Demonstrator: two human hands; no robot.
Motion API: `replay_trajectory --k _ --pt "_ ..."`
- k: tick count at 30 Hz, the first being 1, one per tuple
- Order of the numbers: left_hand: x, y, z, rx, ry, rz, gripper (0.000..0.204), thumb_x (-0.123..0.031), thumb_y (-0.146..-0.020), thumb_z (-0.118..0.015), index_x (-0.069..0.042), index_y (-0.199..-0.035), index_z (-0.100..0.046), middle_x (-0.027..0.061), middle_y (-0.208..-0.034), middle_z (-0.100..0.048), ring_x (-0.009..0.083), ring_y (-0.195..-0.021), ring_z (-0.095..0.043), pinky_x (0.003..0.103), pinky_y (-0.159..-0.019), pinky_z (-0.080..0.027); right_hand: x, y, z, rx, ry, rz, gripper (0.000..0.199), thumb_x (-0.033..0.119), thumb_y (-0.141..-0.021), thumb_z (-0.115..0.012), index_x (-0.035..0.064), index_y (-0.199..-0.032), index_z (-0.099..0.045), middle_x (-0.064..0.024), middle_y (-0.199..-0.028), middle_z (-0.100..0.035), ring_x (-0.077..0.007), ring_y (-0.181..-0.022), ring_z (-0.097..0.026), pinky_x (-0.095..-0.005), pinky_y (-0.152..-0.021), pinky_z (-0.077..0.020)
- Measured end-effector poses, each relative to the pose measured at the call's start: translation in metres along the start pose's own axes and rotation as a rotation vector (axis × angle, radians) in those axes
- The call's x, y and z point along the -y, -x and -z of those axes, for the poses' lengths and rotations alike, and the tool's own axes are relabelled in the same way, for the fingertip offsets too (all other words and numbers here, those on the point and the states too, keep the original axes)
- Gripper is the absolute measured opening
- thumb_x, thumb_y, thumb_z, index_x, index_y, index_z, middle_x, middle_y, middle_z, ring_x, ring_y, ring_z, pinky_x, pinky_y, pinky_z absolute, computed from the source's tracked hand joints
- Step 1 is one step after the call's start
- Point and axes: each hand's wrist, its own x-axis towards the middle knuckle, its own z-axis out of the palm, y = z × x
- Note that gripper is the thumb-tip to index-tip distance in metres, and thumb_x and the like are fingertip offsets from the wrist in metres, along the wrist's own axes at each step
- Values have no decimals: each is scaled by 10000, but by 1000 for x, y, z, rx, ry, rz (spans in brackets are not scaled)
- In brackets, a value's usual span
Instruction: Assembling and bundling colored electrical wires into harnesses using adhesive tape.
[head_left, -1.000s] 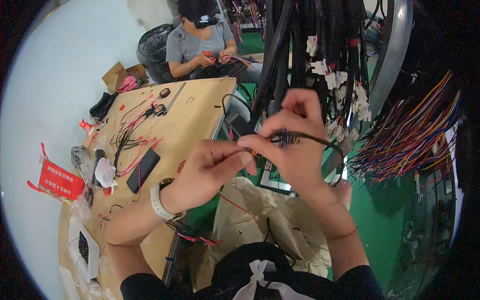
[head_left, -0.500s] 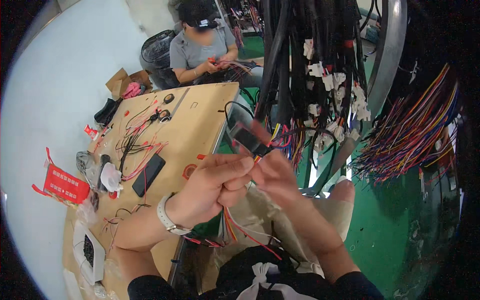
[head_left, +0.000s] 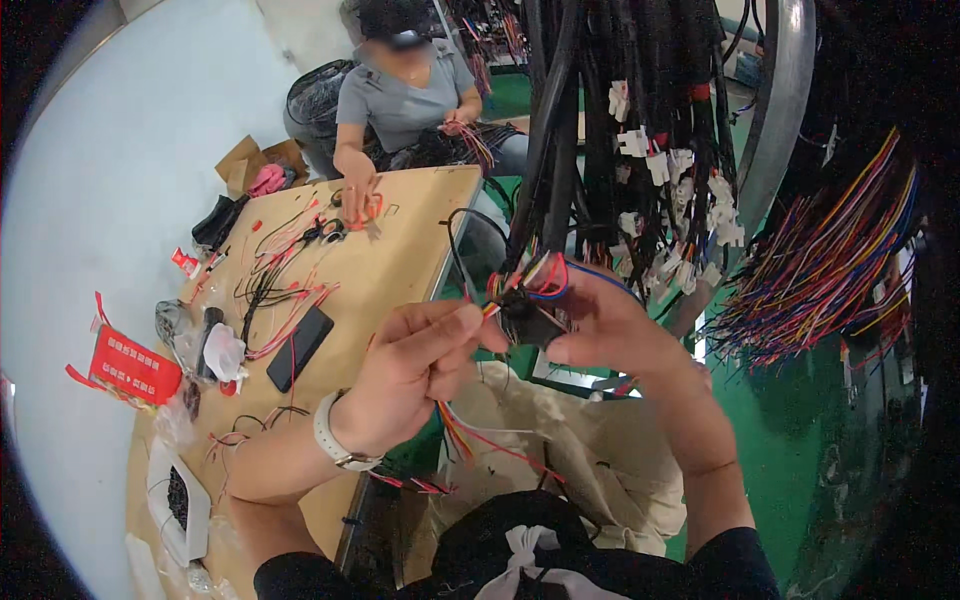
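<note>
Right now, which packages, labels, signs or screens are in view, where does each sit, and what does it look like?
Red packet: left table edge, flat rectangle with pale print.
Dark phone: on the wooden table among loose wires, black slab, screen unlit.
Cardboard box: on the floor beyond the table, brown, flaps open, pink item inside.
White tray: near table corner, pale rectangle with dark contents.

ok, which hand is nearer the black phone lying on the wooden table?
Left. The left hand is over the table's near edge, just right of the black phone. The right hand is farther right, off the wooden table, holding the black connector.
</note>
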Motion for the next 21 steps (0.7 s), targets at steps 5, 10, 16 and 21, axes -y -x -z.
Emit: replay_trajectory --k 5,10,16,21 --pt "10 -9 -1 -10 -105 -25 302 -255 -924 -514 29 -842 -578 -78 -539 -287 29 -444 -225 222 -412 -148 17 10 -4 -181 -179 -5 903 239 -623 -762 -2 -1368 -314 -103 -1184 -556 -196 -1108 -539 -321 -987 -379" --pt "9 -5 -6 -15 -285 -47 269 -225 -919 -519 31 -874 -591 -63 -559 -368 32 -459 -280 218 -422 -175 35 10 -4 -105 -521 21 840 110 -637 -752 9 -1352 -323 -116 -1122 -599 -216 -1002 -606 -334 -844 -494" --pt "12 -4 -12 -149 -229 -153 155 44 -787 -450 -27 -666 -515 -65 -545 -407 14 -463 -311 210 -430 -202 3 1 -26 -375 -341 177 812 -93 -639 -758 20 -1307 -310 -166 -1006 -625 -230 -924 -631 -350 -760 -545" --pt "10 -2 -22 -61 -356 -138 198 -23 -860 -475 27 -944 -648 -79 -561 -409 -4 -512 -316 193 -465 -210 12 -19 -44 -614 47 271 671 -49 -721 -709 32 -1260 -318 -109 -957 -611 -153 -939 -601 -268 -701 -526"
